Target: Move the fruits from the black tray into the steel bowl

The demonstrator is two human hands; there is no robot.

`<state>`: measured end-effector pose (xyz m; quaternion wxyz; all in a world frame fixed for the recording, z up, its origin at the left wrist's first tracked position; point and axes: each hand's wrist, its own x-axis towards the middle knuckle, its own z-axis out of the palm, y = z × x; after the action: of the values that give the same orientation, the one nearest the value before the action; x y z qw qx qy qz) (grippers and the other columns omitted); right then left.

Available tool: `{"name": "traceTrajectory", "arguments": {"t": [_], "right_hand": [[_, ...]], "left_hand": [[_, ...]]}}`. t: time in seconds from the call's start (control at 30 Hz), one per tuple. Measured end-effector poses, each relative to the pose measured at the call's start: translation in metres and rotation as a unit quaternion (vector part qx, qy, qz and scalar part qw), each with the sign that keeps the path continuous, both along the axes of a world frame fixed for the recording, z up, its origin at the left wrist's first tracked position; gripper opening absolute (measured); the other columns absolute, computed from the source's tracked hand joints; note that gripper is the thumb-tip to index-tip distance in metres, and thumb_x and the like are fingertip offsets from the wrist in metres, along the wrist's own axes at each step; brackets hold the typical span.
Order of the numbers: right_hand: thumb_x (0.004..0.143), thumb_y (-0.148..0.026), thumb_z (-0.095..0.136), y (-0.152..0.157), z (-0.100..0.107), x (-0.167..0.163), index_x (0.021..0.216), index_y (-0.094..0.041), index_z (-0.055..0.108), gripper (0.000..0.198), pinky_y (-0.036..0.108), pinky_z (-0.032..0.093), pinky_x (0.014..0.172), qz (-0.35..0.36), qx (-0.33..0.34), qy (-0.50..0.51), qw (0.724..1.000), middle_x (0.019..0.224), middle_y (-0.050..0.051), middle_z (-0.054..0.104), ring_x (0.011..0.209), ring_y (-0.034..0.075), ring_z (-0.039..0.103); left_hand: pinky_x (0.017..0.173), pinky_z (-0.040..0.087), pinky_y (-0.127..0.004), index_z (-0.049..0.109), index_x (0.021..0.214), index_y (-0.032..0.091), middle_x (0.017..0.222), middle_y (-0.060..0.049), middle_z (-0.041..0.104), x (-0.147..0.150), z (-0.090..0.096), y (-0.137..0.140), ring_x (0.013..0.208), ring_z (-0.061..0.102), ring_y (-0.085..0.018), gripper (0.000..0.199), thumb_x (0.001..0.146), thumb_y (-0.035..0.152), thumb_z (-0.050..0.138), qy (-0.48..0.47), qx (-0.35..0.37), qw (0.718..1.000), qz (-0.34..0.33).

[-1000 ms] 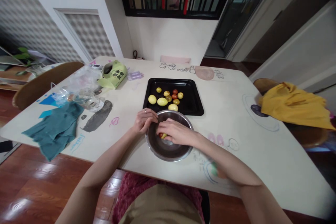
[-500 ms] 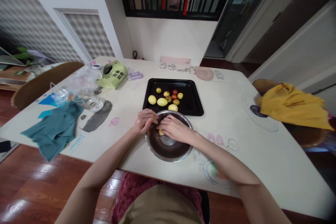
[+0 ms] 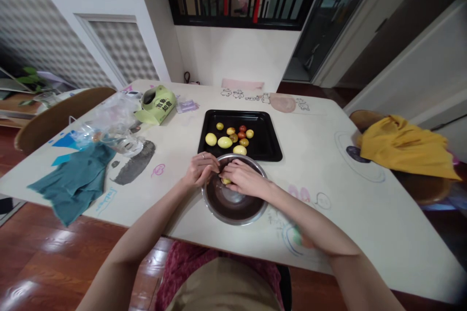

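Observation:
A steel bowl (image 3: 235, 211) stands at the table's near side, touching or nearly touching the tray behind it. My left hand (image 3: 203, 169) is closed on its left rim, the thumb toward the inside. My right hand (image 3: 241, 177) reaches into the bowl, fingers curled over a small yellowish round fruit (image 3: 225, 181) that shows only partly below them. Just beyond lies a black baking tray (image 3: 264, 136). On it rest larger yellow fruits, one an oval yellow fruit (image 3: 224, 142), and several small tomatoes, among them a red cherry tomato (image 3: 242, 128).
On the left are a teal cloth (image 3: 78, 177), a clear glass pitcher (image 3: 126, 142), crumpled clear plastic (image 3: 113, 112) and a green paper carton (image 3: 156, 104). A yellow garment (image 3: 404, 146) hangs over a chair at right. Drawings mark the white table (image 3: 328, 233).
My right hand has shifted slightly in the bowl, and the yellowish fruit beneath its fingers has moved a little to the right and up. My left hand stays on the rim.

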<state>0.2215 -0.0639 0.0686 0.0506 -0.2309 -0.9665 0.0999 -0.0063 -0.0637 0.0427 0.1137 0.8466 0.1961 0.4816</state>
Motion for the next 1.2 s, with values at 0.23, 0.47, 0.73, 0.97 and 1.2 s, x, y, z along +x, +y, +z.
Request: {"name": "traceTrajectory", "arguments": {"t": [0.23, 0.47, 0.73, 0.97, 1.2], "right_hand": [[0.097, -0.026, 0.073, 0.001, 0.001, -0.001, 0.121, -0.013, 0.073, 0.027, 0.042, 0.044, 0.1, -0.02, 0.005, -0.003, 1.0, 0.112, 0.013, 0.074, 0.111, 0.028, 0.065], [0.107, -0.03, 0.058, 0.019, 0.025, 0.025, 0.13, -0.02, 0.069, 0.028, 0.042, 0.046, 0.104, -0.084, 0.007, 0.107, 0.991, 0.122, 0.012, 0.074, 0.117, 0.027, 0.065], [0.102, -0.011, 0.044, 0.072, -0.002, 0.068, 0.147, -0.02, 0.061, 0.048, 0.049, 0.052, 0.106, -0.256, 0.068, 0.073, 0.961, 0.147, 0.015, 0.063, 0.128, 0.031, 0.062], [0.098, -0.008, 0.051, 0.083, -0.02, 0.077, 0.148, -0.018, 0.058, 0.051, 0.05, 0.053, 0.11, -0.217, 0.026, 0.065, 0.974, 0.151, 0.015, 0.062, 0.131, 0.029, 0.062], [0.098, -0.013, 0.061, 0.084, -0.021, 0.078, 0.142, -0.02, 0.06, 0.044, 0.048, 0.052, 0.112, -0.211, 0.04, 0.079, 0.973, 0.147, 0.012, 0.064, 0.129, 0.029, 0.062]], "left_hand": [[0.085, 0.054, -0.039, 0.071, 0.087, 0.017, 0.081, -0.007, 0.077, -0.002, 0.0, -0.001, 0.09, 0.072, -0.022, 0.048, 0.113, 0.024, 0.032, 0.014, -0.01, 1.0, 0.0], [0.083, 0.055, -0.037, 0.072, 0.088, 0.017, 0.082, -0.007, 0.078, -0.001, 0.003, 0.0, 0.089, 0.073, -0.021, 0.044, 0.112, 0.022, 0.035, 0.01, 0.004, 1.0, -0.004], [0.082, 0.056, -0.038, 0.072, 0.087, 0.017, 0.082, -0.007, 0.078, -0.002, 0.001, 0.0, 0.088, 0.074, -0.021, 0.043, 0.111, 0.02, 0.036, 0.007, 0.007, 1.0, -0.001], [0.081, 0.056, -0.036, 0.071, 0.086, 0.016, 0.08, -0.007, 0.077, 0.0, 0.004, 0.0, 0.086, 0.073, -0.019, 0.045, 0.112, 0.021, 0.035, 0.012, 0.02, 1.0, -0.001], [0.079, 0.056, -0.036, 0.071, 0.085, 0.017, 0.078, -0.006, 0.077, 0.0, 0.006, 0.0, 0.084, 0.074, -0.02, 0.042, 0.111, 0.019, 0.037, 0.014, 0.028, 1.0, -0.005]]}}
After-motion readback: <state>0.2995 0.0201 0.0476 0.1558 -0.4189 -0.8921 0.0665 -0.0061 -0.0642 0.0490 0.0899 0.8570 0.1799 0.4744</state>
